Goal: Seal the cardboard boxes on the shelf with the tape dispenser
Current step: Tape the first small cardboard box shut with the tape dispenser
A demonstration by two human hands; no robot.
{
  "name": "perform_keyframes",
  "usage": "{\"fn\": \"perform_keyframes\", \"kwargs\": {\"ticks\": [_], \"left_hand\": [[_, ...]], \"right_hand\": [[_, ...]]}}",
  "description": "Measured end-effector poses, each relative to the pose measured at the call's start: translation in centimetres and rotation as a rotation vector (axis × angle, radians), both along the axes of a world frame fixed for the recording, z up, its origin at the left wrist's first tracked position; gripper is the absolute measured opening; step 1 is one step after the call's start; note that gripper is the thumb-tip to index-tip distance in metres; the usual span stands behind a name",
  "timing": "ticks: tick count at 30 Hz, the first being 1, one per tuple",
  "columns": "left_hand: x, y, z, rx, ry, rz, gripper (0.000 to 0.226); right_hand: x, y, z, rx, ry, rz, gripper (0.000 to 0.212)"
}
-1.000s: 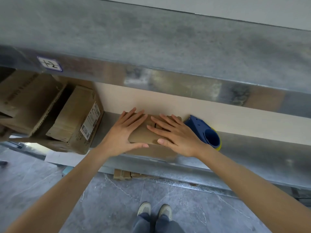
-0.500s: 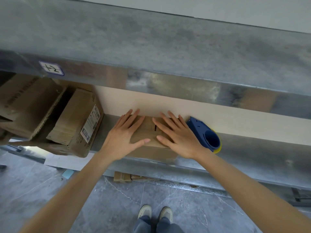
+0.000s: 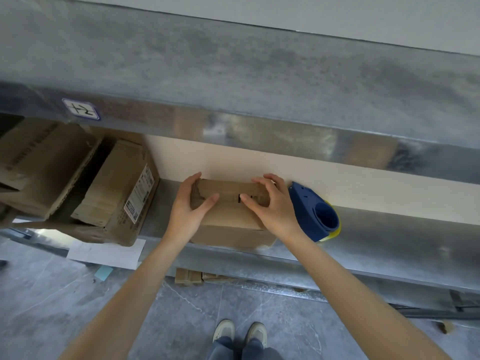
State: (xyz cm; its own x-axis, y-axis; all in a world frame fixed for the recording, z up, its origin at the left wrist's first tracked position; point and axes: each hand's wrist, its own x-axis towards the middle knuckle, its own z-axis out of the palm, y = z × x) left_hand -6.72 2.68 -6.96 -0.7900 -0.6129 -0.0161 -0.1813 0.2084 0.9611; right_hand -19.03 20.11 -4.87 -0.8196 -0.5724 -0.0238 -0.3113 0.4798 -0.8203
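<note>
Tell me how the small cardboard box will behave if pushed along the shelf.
Probably light: the small cardboard box fits between the left hand and right hand. Its torn flap edge suggests soft, crushable board. Being low, it should slide, not tip, on the smooth metal shelf.

A galvanised upper shelf point(image 3: 233, 74) fills the top of the view, its front lip carrying a white sticker point(image 3: 81, 109) with handwritten marks. Above it runs a pale grey wall point(image 3: 337, 11). A cream back panel point(image 3: 363, 183) stands behind the lower shelf point(image 3: 389, 235), also dull grey metal. Below lies a floor point(image 3: 52, 307) of grey veined tiles, with a white paper sheet point(image 3: 104, 252) and a pale blue note point(image 3: 103, 272) on it. Light is soft and even.
</note>
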Motion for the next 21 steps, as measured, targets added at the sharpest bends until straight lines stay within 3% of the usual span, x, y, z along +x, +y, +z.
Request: {"fn": "perform_keyframes", "kwargs": {"ticks": [2,6,13,17,21], "left_hand": [[-0.2,0.0,-0.1,-0.096,0.001,0.011,0.059],[-0.1,-0.4,-0.1,-0.161,-0.007,-0.012,0.054],[0.2,0.2,-0.3,0.092,0.131,0.021,0.057],[0.3,0.2,-0.2,0.237,0.146,-0.016,0.074],[0.4,0.1,0.6,0.334,0.099,-0.048,0.077]], "right_hand": [[0.0,-0.1,-0.3,0.021,0.023,-0.022,0.049],[-0.1,0.2,-0.2,-0.054,-0.044,-0.019,0.049],[-0.4,0.8,-0.8,-0.223,-0.291,-0.095,0.068],[-0.4,1.1,-1.2,-0.300,-0.526,-0.123,0.063],[-0.2,1.0,-0.9,-0.314,-0.558,-0.147,0.054]]}}
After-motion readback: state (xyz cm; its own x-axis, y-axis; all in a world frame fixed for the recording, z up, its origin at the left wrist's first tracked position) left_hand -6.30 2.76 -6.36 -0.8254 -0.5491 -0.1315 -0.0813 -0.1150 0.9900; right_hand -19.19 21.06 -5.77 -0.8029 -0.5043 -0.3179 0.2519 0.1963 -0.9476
